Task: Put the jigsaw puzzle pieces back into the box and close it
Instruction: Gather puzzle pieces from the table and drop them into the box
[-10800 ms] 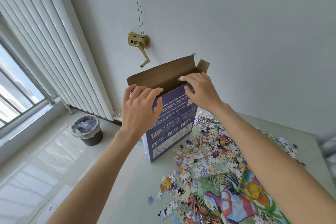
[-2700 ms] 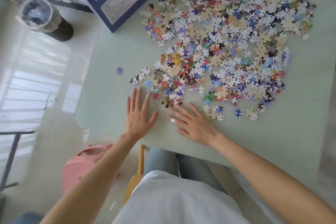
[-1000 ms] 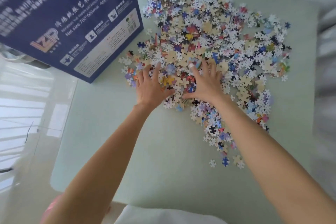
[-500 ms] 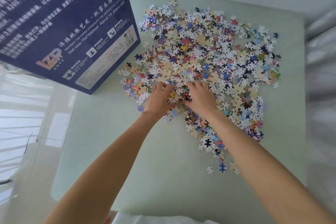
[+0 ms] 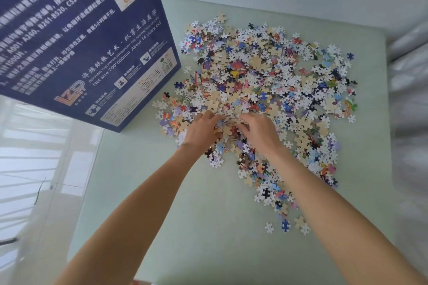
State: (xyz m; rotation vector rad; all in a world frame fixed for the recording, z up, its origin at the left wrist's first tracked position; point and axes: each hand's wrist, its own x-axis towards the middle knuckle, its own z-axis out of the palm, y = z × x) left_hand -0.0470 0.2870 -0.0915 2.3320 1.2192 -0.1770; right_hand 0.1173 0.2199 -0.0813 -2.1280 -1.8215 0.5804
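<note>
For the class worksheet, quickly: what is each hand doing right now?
Left hand: curled closed around a clump of puzzle pieces.
Right hand: curled closed on the same clump, from the other side.

Both your bare forearms reach forward from the lower edge of the view and angle inward, so the wrists end up near each other. Your left hand [image 5: 201, 131] is knuckles-up with the fingers curled down and toward the right, while your right hand [image 5: 260, 132] mirrors it — back of the hand up, fingers bent inward toward the left. The fingertips of the two hands nearly meet, forming a cupped, scooping pose — whether either hand has actually closed on anything cannot be told, since the palms face down.
</note>
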